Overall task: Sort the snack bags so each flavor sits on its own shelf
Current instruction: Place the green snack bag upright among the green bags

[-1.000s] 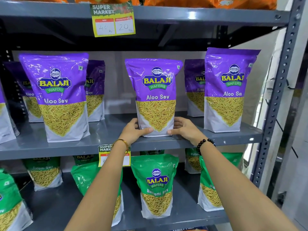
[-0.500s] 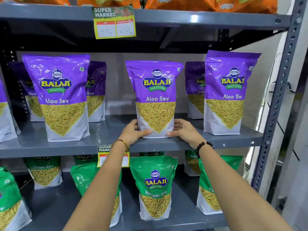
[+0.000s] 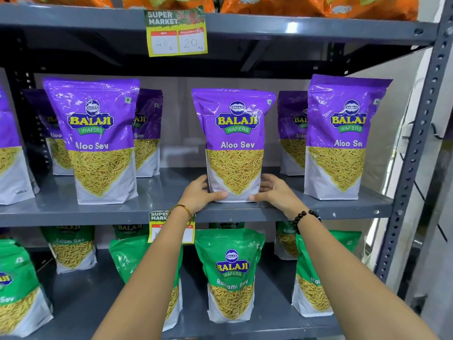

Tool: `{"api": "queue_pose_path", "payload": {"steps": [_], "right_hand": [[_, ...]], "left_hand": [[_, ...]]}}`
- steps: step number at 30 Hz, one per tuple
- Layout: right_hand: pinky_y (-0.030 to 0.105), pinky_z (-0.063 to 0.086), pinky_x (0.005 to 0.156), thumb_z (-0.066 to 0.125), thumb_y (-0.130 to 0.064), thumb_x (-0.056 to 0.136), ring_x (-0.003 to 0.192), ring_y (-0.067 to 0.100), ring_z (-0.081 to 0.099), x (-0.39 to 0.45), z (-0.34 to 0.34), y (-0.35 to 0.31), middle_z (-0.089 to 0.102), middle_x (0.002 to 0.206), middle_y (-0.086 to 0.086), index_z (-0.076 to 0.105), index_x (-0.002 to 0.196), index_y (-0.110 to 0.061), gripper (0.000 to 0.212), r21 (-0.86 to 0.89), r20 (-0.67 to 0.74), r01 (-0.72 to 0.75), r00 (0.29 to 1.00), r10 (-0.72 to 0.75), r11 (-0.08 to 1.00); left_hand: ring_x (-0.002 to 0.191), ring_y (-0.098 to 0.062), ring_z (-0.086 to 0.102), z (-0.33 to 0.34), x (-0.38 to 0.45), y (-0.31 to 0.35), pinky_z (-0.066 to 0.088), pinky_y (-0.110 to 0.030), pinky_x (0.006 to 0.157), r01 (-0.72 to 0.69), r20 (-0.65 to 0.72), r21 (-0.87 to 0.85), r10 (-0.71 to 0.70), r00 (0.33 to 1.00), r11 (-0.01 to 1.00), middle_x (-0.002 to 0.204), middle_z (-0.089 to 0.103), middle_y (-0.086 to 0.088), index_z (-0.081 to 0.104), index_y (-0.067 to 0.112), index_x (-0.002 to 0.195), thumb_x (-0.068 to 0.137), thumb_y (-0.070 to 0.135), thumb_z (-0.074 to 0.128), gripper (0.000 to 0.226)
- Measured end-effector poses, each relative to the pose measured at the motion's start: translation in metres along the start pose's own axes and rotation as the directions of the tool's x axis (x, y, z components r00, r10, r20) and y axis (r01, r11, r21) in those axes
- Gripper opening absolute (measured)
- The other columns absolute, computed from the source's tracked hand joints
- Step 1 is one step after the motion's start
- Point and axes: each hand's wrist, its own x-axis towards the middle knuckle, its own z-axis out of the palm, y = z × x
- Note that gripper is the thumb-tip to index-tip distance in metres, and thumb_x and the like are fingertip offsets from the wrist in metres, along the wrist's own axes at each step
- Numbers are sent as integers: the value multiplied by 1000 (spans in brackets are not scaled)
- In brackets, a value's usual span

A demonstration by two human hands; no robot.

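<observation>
A purple Aloo Sev bag stands upright in the middle of the grey middle shelf. My left hand grips its lower left corner and my right hand grips its lower right corner, thumbs on the front. More purple Aloo Sev bags stand to the left, and another purple bag to the right, with others behind. Green Ratlami Sev bags fill the lower shelf. Orange bags line the top shelf.
A yellow price tag hangs from the top shelf edge, and a second price tag hangs under my left wrist. The perforated rack upright bounds the right side, with a wall beyond it.
Both hands have slid the purple bag slightly further back onto the shelf, keeping hold of its bottom corners. The camera has shifted slightly.
</observation>
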Motion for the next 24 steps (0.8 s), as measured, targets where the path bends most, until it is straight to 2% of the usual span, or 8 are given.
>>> {"api": "queue_pose_path", "payload": {"steps": [5, 8, 11, 14, 16, 18, 22, 24], "right_hand": [[31, 35, 102, 77, -15, 68, 134, 23, 39, -19, 15, -5, 39, 147, 8, 25, 142, -10, 90, -203, -104, 15, 994, -36, 979], [33, 26, 111, 70, -25, 76, 141, 21, 26, -39, 34, -1, 24, 155, 5, 15, 146, -13, 90, -345, -250, 56, 957, -149, 937], [33, 17, 116, 66, -29, 80, 145, 19, 16, -63, 63, 12, 17, 157, 4, 13, 147, -14, 87, -406, -383, 71, 892, -240, 911], [30, 11, 118, 61, -24, 83, 145, 14, 9, -87, 110, 27, 13, 158, 7, 11, 146, -11, 81, -469, -466, 64, 829, -308, 881], [29, 10, 118, 57, -23, 86, 145, 15, 9, -103, 151, 35, 14, 158, 9, 13, 146, -8, 76, -439, -518, 42, 805, -291, 898], [27, 9, 117, 54, -24, 88, 146, 19, 13, -116, 194, 46, 16, 157, 10, 16, 145, -7, 71, -371, -523, -1, 827, -208, 929], [44, 27, 116, 51, -33, 89, 143, 24, 24, -134, 269, 72, 24, 155, 10, 22, 144, -10, 67, -264, -399, -80, 916, -34, 961], [44, 27, 116, 50, -32, 90, 142, 24, 25, -140, 295, 83, 25, 155, 8, 22, 145, -12, 65, -234, -327, -156, 942, 73, 960]], "left_hand": [[133, -26, 40, -5, -16, 4, 34, -36, 108, -16, -131, 32, 20, 991, 999, 146, 39, -14, 26, 9, 141, 66, 21, 79, 93], [136, -22, 36, -11, -43, -4, 31, -31, 108, -133, -237, 180, 174, 956, 975, 147, 40, -7, 27, 15, 141, 71, 29, 75, 86], [140, -15, 27, -20, -81, -25, 24, -28, 112, -259, -321, 266, 339, 884, 929, 148, 32, 6, 25, 20, 142, 80, 26, 65, 73], [140, -5, 16, -35, -120, -61, 15, -18, 113, -302, -365, 267, 386, 847, 915, 144, 21, 17, 22, 21, 142, 84, 24, 61, 71], [140, -2, 10, -50, -140, -93, 12, -16, 114, -264, -368, 267, 351, 861, 927, 146, 17, 16, 18, 21, 143, 84, 28, 60, 73], [141, -3, 9, -66, -156, -128, 10, -17, 114, -190, -346, 257, 273, 898, 948, 147, 14, 15, 16, 19, 144, 84, 28, 60, 75], [144, -16, 16, -95, -177, -190, 11, -16, 111, -9, -294, 249, 85, 952, 968, 155, 19, -1, 16, 13, 144, 85, 27, 59, 74], [144, -20, 18, -106, -182, -216, 16, -21, 112, 91, -257, 224, -31, 966, 970, 156, 19, -7, 15, 12, 144, 84, 24, 59, 75]]}}
